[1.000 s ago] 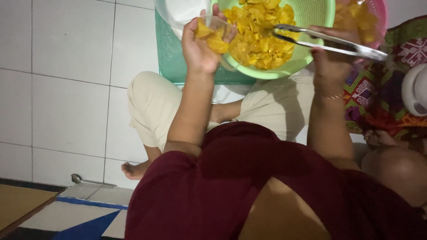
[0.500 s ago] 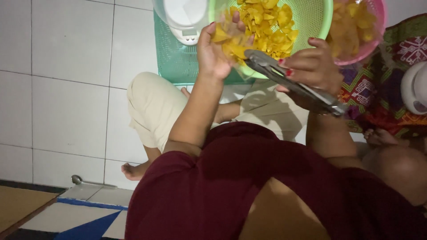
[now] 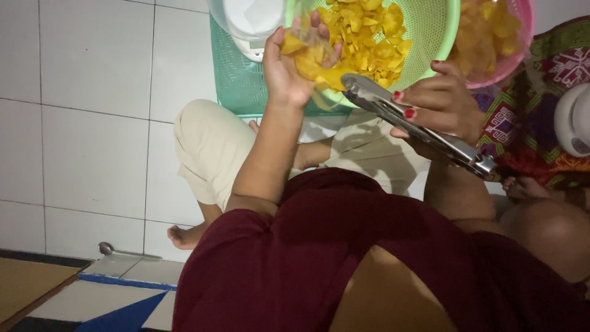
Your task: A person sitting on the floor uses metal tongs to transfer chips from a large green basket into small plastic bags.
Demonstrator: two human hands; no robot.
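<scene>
Head view: left hand (image 3: 289, 67) at top centre, fingers curled round clear bag (image 3: 313, 61) of yellow chips, just in front of green basket (image 3: 439, 31) rim. Right hand (image 3: 439, 101) right of centre, closed on metal tongs (image 3: 412, 126) slanting down-right, tips near bag. Pink basket (image 3: 513, 49) at upper right, also with chips. White scale (image 3: 249, 21) at top, left of green basket

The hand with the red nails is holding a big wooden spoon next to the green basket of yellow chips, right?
Not quite. The right hand with red nails holds metal tongs, not a wooden spoon, as the head view shows. They are next to the green basket of yellow chips.
</scene>
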